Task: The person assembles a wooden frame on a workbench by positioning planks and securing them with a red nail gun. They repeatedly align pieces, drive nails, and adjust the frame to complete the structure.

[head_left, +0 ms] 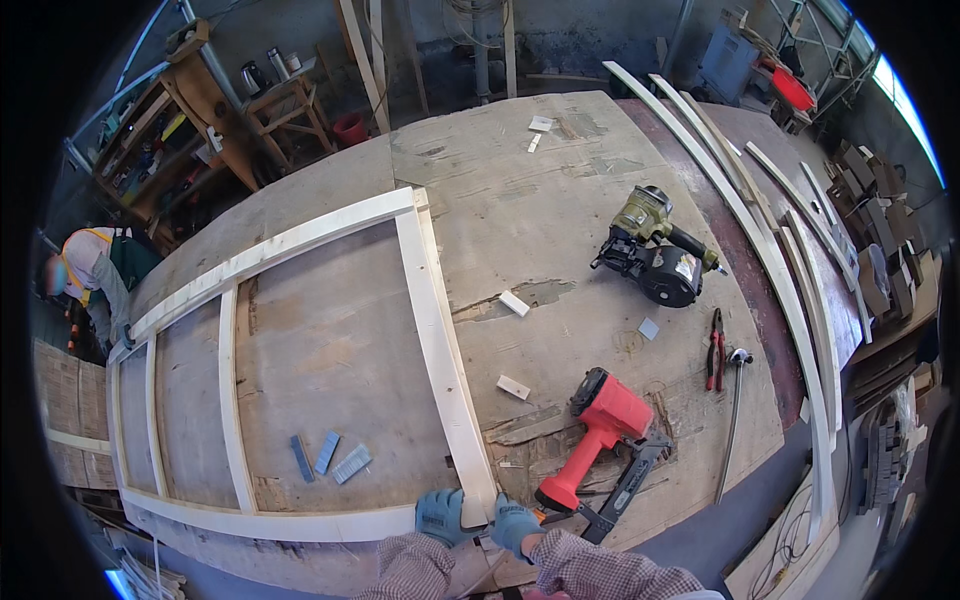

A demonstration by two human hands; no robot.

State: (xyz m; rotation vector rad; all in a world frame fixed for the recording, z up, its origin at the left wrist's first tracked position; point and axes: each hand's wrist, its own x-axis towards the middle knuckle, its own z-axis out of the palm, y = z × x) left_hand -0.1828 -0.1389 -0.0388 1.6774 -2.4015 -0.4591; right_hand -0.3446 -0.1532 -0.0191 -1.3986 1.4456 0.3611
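A ladder-like wooden frame [228, 395] of pale planks lies on the worktable [590, 140]. My left hand [443, 517], in a blue-grey glove, grips the frame's near right corner, where the long near rail meets the wide end plank [436, 330]. On the other side of that plank's near end, my right hand [514, 525], gloved alike, closes on the wood. The fingers are partly hidden by the plank and the gloves. Just right of my right hand lies a red nail gun [612, 410], its magazine toward me.
Several blue staple strips [327, 452] lie inside the frame. Farther right are a green coil nailer [650, 240], red-handled pliers [716, 350], a hammer [738, 390] and small wood blocks [514, 303]. Long battens [770, 250] run along the right. A co-worker [98, 265] bends at the frame's far-left end.
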